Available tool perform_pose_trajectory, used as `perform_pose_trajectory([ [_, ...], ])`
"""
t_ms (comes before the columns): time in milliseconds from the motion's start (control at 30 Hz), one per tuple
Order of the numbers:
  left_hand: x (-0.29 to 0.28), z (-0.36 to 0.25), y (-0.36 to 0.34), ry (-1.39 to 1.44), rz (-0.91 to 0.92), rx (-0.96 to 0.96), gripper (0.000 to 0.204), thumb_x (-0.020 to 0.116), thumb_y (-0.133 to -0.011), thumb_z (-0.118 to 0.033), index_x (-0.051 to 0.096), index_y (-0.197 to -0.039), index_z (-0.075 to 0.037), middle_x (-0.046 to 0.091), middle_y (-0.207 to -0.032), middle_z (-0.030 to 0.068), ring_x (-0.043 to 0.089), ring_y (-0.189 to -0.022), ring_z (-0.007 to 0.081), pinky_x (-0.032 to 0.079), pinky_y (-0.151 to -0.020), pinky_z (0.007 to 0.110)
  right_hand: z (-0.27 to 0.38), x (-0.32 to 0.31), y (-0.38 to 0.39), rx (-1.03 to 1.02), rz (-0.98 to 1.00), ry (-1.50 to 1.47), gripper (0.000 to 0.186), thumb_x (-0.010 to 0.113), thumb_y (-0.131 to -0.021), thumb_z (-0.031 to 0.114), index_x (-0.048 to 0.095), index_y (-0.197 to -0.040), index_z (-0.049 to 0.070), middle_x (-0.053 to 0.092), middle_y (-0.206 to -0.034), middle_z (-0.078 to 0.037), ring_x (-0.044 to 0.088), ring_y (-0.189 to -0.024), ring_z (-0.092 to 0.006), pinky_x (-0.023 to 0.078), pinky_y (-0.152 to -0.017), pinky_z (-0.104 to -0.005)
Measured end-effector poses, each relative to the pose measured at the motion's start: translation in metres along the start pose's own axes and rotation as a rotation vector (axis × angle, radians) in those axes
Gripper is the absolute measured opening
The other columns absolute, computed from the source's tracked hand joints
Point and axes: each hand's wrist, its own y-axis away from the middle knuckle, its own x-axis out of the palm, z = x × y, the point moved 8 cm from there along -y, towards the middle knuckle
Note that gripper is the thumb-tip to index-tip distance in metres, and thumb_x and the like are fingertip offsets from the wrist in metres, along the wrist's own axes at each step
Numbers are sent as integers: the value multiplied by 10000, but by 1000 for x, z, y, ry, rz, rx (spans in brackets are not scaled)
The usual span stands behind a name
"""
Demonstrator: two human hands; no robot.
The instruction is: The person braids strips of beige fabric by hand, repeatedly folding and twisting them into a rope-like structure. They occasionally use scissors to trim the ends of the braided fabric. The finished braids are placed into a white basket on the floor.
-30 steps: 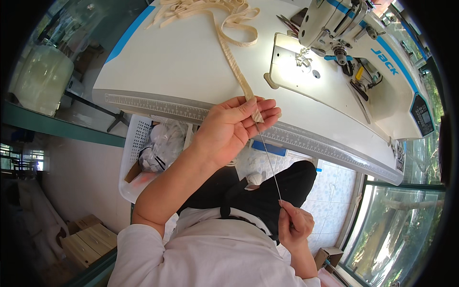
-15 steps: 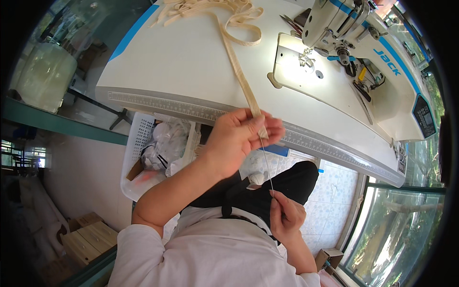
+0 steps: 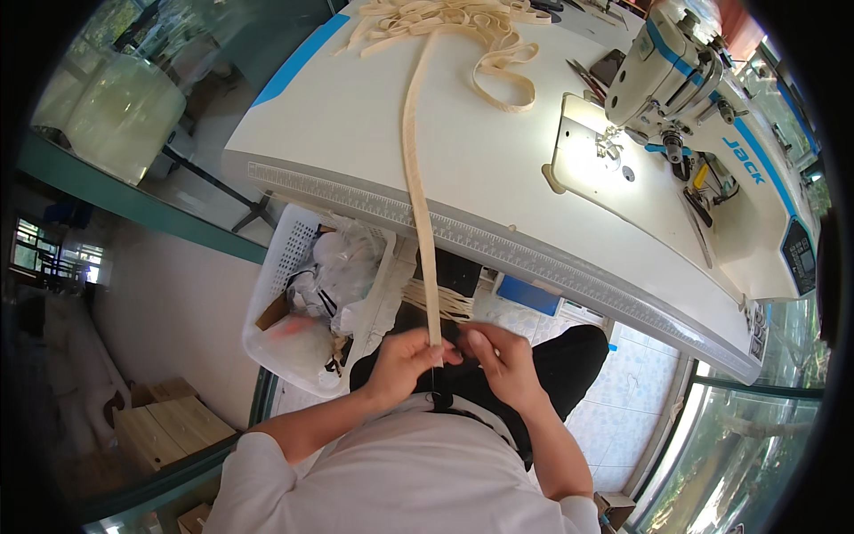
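Note:
A long cream fabric strip (image 3: 414,169) runs from a tangled pile on the table, over the table's front edge and down to my lap. My left hand (image 3: 398,367) pinches its lower end between thumb and fingers. A thin line (image 3: 433,379), wire or thread, shows faintly below the strip's end against my dark trousers. Close beside it, my right hand (image 3: 507,363) has its fingers curled in, thumb against forefinger. The fingertips are partly blurred, and anything they hold is too small to make out.
A white and blue sewing machine (image 3: 703,98) stands on the white table (image 3: 329,116), its lamp lit. Scissors (image 3: 587,78) lie behind the needle plate. Below the table edge are a white perforated basket (image 3: 276,240) of plastic bags and a bundle of cream strips (image 3: 436,301).
Both hands have come together over my lap; the left moved down and toward me, drawing the strip along. The right moved up beside it. The view has shifted, showing more of the strip pile.

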Motion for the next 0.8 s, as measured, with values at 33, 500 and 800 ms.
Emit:
perform_pose_trajectory([
  [33, 2, 10, 5, -31, 29, -7, 163, 526, -980, -70, 633, -1025, 44, 713, -942, 102, 667, -905, 155, 515, -792, 284, 10, 7, -12, -3, 18, -63, 298, 511, -1017, 210, 645, -1085, -47, 675, -832, -69, 632, -787, -138, 518, -738, -300],
  [500, -38, -58, -8, -215, -28, 118, 282, 468, -1024, -135, 567, -1220, 43, 656, -1144, 111, 610, -1078, 172, 477, -952, 306, -23, 74, 8, 28, 287, -260, 203, 562, -985, 148, 680, -940, -11, 662, -810, -68, 606, -750, -125, 496, -690, -284],
  [800, -9, -30, 7, -666, 23, 254, 137, 635, -915, -96, 643, -837, 16, 629, -717, 118, 605, -612, 207, 461, -561, 314, 4, 10, 0, -24, 114, -153, 264, 577, -980, 194, 637, -1113, -25, 689, -1015, -109, 640, -887, -169, 515, -814, -300],
])
